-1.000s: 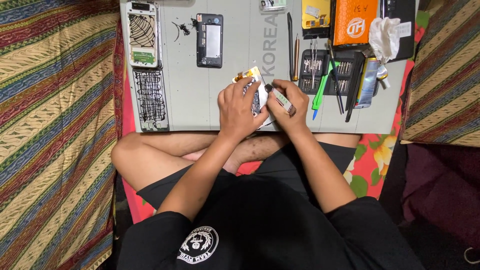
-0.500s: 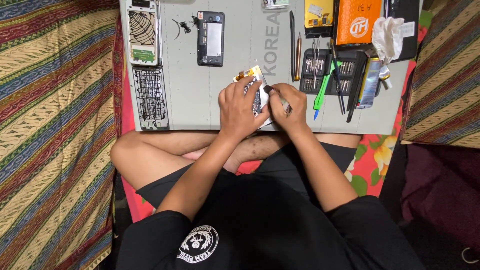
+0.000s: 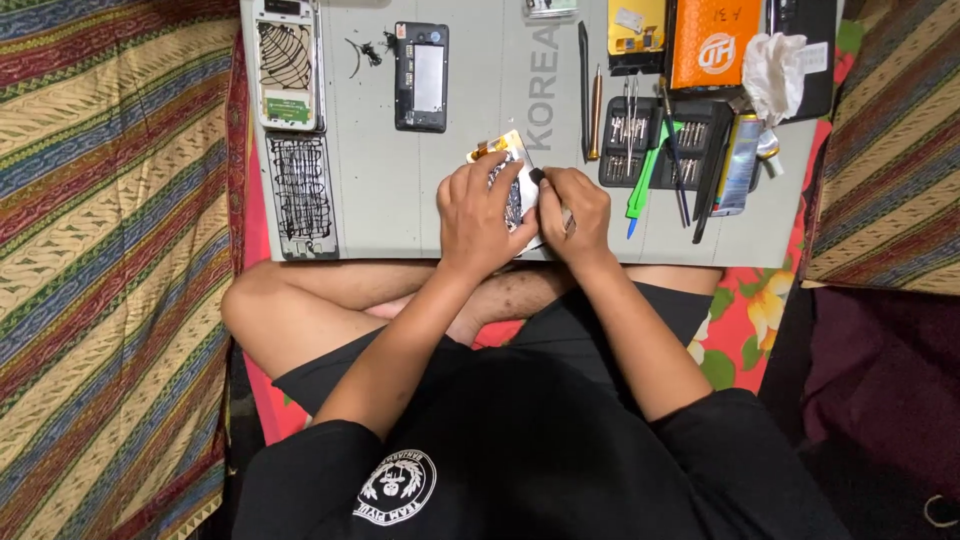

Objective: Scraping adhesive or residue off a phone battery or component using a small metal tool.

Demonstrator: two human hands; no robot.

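Observation:
My left hand (image 3: 480, 212) presses down on a small phone display part (image 3: 503, 150) with an orange flex strip at its top corner, near the front edge of the grey work mat (image 3: 400, 200). My right hand (image 3: 582, 215) sits right beside it, gripping a thin tool whose black tip (image 3: 537, 177) touches the part's right edge. Most of the part is hidden under my left fingers.
A white phone back frame (image 3: 287, 65), a frame smeared with black glue lines (image 3: 302, 195) and a black mid frame (image 3: 421, 75) lie on the mat's left. To the right are a bit set (image 3: 640, 135), a green pry tool (image 3: 645, 185), an orange box (image 3: 715, 45) and a crumpled tissue (image 3: 770, 70). Striped cloth flanks the mat.
The tool tip in my right hand has shifted slightly up and left along the part's edge. My left hand stays on the part.

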